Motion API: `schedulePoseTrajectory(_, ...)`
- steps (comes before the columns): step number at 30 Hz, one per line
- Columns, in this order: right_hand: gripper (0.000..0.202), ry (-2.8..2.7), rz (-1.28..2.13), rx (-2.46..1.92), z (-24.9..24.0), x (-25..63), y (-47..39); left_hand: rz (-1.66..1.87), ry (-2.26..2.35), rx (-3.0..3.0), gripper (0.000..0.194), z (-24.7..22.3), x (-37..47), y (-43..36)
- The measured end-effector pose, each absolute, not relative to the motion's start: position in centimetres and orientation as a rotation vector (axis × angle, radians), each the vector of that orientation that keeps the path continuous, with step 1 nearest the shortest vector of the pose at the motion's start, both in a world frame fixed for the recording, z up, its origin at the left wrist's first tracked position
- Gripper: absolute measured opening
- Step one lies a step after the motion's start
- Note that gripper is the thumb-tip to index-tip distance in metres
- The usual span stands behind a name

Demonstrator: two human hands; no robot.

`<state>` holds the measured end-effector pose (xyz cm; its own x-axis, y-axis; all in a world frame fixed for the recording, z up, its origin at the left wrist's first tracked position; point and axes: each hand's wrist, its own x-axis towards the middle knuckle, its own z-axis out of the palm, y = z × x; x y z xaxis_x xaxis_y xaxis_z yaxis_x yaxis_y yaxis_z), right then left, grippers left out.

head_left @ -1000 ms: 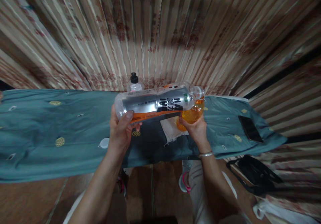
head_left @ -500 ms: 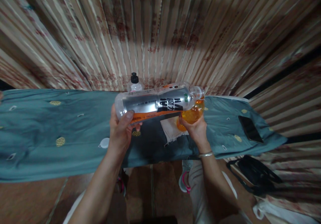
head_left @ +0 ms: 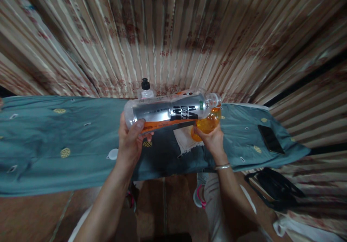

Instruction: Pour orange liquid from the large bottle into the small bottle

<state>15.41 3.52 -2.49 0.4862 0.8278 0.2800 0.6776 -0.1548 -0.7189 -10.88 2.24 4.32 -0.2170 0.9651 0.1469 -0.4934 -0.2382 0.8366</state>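
Behind the held bottle stands a clear bottle with a black cap (head_left: 146, 90), its lower part hidden from view. The silver-and-orange labelled bottle (head_left: 173, 112) is nearly level above the surface, its neck toward the right, and it blocks the view of whatever lies directly beyond it. The left hand (head_left: 130, 137) is closed around its base end, thumb on the near side. The right hand (head_left: 213, 139) is wrapped around a bottle of orange liquid (head_left: 207, 124), which stands beneath the labelled bottle's neck and is partly covered by it; whether the two mouths touch cannot be told.

A pale cloth (head_left: 184, 141) lies just beside the orange bottle, partly hidden by it. A small white disc (head_left: 113, 154) rests near the left forearm, and a dark phone (head_left: 271, 139) lies well apart on the right.

The surface (head_left: 35, 137) is long and covered in teal fabric with yellow and white motifs. A pleated beige curtain (head_left: 162, 29) with reddish prints hangs behind it. Below, a black bag (head_left: 282, 188) sits at the right, above brown floor tiles (head_left: 150, 213).
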Motion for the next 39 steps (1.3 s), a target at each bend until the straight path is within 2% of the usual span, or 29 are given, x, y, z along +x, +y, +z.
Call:
schedulePoseTrajectory(11, 0.078, -1.251, 0.238, -1.875, -2.56, 15.47, 3.45, 1.691, 0.803, 0.838, 0.056, 4.14, -10.94, 2.41)
schedulePoseTrajectory(19, 0.080, -1.261, 0.220, -1.885, -2.51, 15.38, 3.49, 1.689, 0.792, 0.848, 0.059, 4.19, -11.00, 2.39)
schedulePoseTrajectory(27, 0.082, -1.253, 0.224, -1.908, -2.48, 15.37, 3.49, 1.701, 0.777, 0.847, 0.050, 3.88, -11.01, 2.42)
schedulePoseTrajectory(39, 0.082, -1.285, 0.223, -1.877, -2.52, 15.38, 3.48, 1.695, 0.808, 0.871, 0.048, 4.10, -11.15, 2.33)
